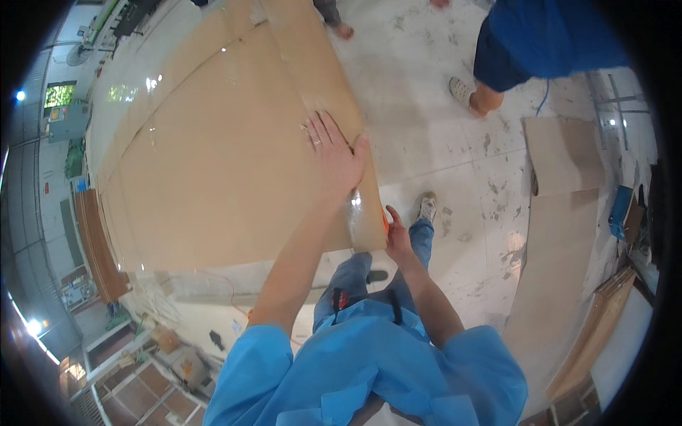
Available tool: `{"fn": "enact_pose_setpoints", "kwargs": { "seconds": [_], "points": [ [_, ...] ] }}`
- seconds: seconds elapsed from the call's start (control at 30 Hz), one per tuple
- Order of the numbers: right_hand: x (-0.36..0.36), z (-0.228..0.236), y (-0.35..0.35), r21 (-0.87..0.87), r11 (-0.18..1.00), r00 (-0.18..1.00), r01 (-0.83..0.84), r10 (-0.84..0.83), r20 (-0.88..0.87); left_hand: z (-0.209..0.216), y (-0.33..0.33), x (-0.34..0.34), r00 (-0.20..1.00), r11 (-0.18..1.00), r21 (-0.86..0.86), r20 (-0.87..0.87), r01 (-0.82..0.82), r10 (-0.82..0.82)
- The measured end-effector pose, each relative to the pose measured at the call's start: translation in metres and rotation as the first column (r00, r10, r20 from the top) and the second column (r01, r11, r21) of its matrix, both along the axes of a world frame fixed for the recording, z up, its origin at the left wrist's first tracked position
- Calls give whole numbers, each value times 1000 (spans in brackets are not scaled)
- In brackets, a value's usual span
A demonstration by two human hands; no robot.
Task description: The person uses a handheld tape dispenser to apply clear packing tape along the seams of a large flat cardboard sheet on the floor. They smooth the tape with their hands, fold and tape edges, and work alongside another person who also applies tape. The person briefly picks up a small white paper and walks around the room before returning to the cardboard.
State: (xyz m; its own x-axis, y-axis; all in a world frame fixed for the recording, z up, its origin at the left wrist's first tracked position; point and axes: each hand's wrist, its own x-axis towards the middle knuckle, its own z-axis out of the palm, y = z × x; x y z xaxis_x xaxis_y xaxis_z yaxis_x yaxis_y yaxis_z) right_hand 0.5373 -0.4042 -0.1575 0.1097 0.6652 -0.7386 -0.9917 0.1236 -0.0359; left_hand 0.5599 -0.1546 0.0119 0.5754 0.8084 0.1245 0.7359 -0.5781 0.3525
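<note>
A large brown cardboard sheet (213, 163) stretches out before me, with a folded flap along its right side. My left hand (334, 156) lies flat on it near the right edge, fingers stretched out, a ring on one finger. Just below that hand, a glossy strip of clear tape (355, 213) catches the light by the near corner. At the cardboard's right edge, my right hand (399, 240) closes around an orange object (386, 221). Most of that object is hidden by the fingers and the board, so its kind is unclear.
A person in blue (547, 42) stands at the far right; another person's hand (344, 31) is beside the far edge. Long cardboard pieces (558, 248) lie on the floor at right. Stacked brown boards (99, 245) stand left, and a thin orange cord (231, 291) runs nearby.
</note>
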Motion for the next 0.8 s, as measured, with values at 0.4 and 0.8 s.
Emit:
{"fn": "enact_pose_setpoints", "kwargs": {
  "seconds": [0.4,0.8],
  "points": [
    [-10,-77,51,251,756,788,-605,614,49,4,14,49,961,973,-28,-167,-228,220],
    [129,-70,223,149,720,725,-678,619,302,12,17,53,944,933,-184,-174,-310,280]
  ]
}}
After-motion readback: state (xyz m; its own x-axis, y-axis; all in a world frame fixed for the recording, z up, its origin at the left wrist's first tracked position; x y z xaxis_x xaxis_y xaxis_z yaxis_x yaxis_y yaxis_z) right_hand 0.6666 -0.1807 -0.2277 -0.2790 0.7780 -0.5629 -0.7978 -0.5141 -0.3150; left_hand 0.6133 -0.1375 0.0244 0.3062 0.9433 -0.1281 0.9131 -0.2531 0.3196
